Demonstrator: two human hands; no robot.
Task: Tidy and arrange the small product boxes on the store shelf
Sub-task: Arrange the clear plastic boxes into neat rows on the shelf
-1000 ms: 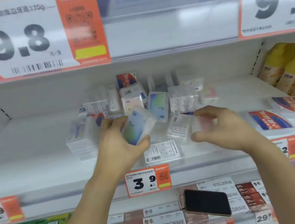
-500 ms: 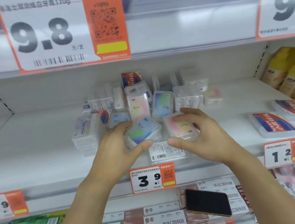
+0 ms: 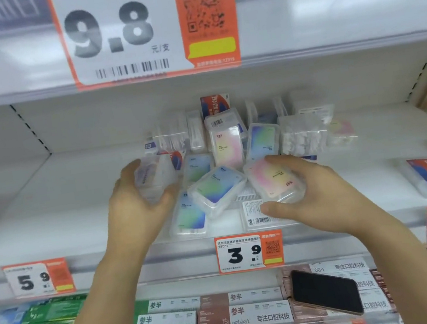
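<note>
Both hands are raised to the white shelf (image 3: 49, 212), working at a loose pile of small product boxes (image 3: 231, 142) heaped from the middle of the shelf back toward its rear wall.

The left hand (image 3: 134, 211) grips a clear box (image 3: 154, 178) at the left side of the pile, fingers curled behind it and thumb at its lower front edge; the box is tilted. The right hand (image 3: 318, 191) holds a pink-and-yellow box (image 3: 275, 180) at the right front of the pile, fingers curled over its far side, thumb along its near edge.

Between the two hands lies a green-and-blue box (image 3: 217, 188), tilted, resting on other boxes and held by neither hand. Just below it, nearer the shelf's front edge, a second green-and-blue box (image 3: 189, 216) lies flat. A box with a barcode label (image 3: 255, 213) lies at the front edge, partly under the right thumb.

Behind the hands, a pink box (image 3: 226, 146) and a blue-green box (image 3: 263, 141) stand upright, leaning on the rear boxes.

A price tag reading 3.9 (image 3: 249, 251) sits on the front edge below the pile. A dark phone (image 3: 325, 291) rests on cartons on the shelf beneath.
</note>
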